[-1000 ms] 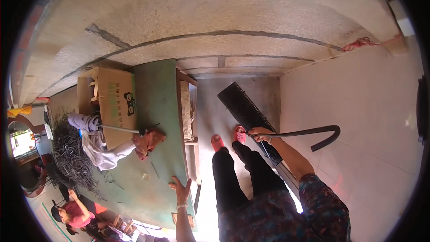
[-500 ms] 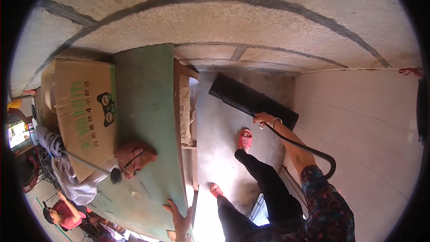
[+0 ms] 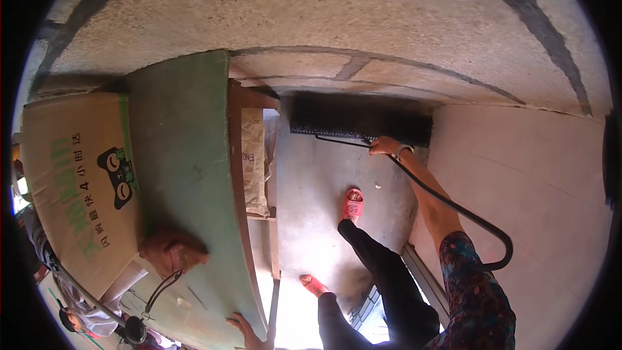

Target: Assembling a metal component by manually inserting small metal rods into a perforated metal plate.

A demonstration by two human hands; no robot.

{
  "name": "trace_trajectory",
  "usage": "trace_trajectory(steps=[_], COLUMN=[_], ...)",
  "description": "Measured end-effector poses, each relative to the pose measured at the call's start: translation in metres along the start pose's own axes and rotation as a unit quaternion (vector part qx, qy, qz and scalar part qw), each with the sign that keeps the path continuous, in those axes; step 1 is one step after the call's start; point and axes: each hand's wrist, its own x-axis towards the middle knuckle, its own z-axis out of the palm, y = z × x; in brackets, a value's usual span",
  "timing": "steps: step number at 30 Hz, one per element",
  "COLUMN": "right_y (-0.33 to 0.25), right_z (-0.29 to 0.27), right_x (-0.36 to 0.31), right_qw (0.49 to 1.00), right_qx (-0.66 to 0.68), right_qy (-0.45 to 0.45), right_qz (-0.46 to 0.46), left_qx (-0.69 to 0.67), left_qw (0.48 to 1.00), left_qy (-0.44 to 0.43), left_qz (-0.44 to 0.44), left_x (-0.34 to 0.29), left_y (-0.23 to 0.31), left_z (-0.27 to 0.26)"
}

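In my right hand (image 3: pixel 386 146) is the black hook-ended handle of what looks like a wide black broom (image 3: pixel 353 118). My fingers are closed around the handle close to the head, and its crook rises beside my forearm. The long head lies low over the floor, along the foot of the block wall. My left hand (image 3: pixel 243 332) rests with fingers apart at the edge of the green tabletop (image 3: pixel 188 155), holding nothing; part of it is cut off by the lower rim.
A cardboard box (image 3: pixel 81 188) and a crumpled brown item (image 3: pixel 173 253) sit on the tabletop. Brown paper packaging (image 3: pixel 254 162) is under it. The rough block wall (image 3: pixel 311 13) stands ahead, the white wall (image 3: pixel 518 181) to the right. My red clogs (image 3: pixel 352 204) are on the grey floor.
The broom head has swung from a slant to nearly parallel with the block wall and moved closer to it. My left hand has slid lower in the picture; the view has shifted too.
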Motion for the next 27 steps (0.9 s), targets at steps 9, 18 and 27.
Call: trace_trajectory(steps=[9, 18, 27], right_y=[0.051, 0.077, -0.049], right_z=[0.012, 0.16, 0.413], right_x=[-0.001, -0.16, -0.413], right_qw=[0.971, 0.93, 0.921], right_qx=[0.013, 0.168, 0.179], right_qy=[0.227, 0.327, 0.332], right_qz=[-0.077, -0.024, 0.096], left_qx=[-0.015, -0.006, 0.036], left_qw=[0.999, 0.992, 0.978], left_qy=[0.027, 0.056, 0.073], left_qz=[0.01, 0.111, 0.192], left_x=[0.012, 0.044, 0.058], left_y=[0.001, -0.022, -0.043], left_z=[0.014, 0.023, 0.007])
